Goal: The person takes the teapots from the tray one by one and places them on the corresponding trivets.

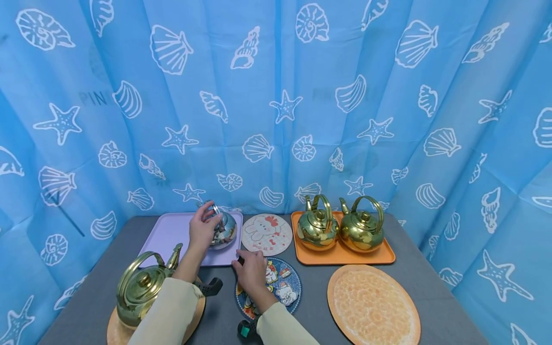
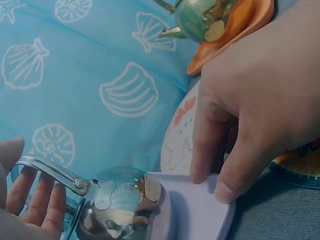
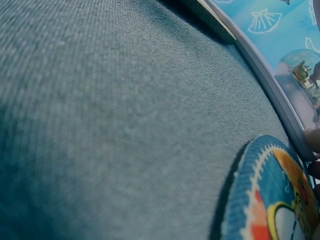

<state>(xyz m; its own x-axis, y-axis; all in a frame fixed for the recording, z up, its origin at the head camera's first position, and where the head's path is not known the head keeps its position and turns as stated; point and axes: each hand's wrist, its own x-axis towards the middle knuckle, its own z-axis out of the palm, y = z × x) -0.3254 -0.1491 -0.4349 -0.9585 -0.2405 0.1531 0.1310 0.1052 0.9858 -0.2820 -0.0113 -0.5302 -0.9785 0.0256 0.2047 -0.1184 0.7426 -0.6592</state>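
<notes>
First onlooker: Left of centre in the head view, a person's left hand (image 1: pixel 204 225) loops its fingers loosely around the handle of a silver kettle (image 1: pixel 226 230), which sits at the right part of a lilac tray (image 1: pixel 172 230). Whether its base bears on the tray, I cannot tell.

Second onlooker: And the right hand (image 1: pixel 252 270)?

First onlooker: Lower, near the middle of the frame, it pinches the tray's near right corner, thumb and finger close together on the rim. A blue printed mat (image 1: pixel 280 266) lies under that wrist.

Second onlooker: How would the kettle handle?

First onlooker: It looks like thin, polished metal: stiff, probably moderate in weight, slippery on the rounded belly and easily dented or smudged. The arched handle (image 2: pixel 55 172), bright at lower left in the left wrist view, seems the place to take hold, near its top so the body hangs level.

Second onlooker: The tray seems light and rigid by comparison, best held at the rim.

First onlooker: Around them, a large gold kettle (image 1: pixel 140 292) stands at lower left; right of centre, two smaller gold kettles (image 1: pixel 318 227) (image 1: pixel 362 232) share an orange tray (image 1: pixel 345 259), well apart from both hands.
</notes>
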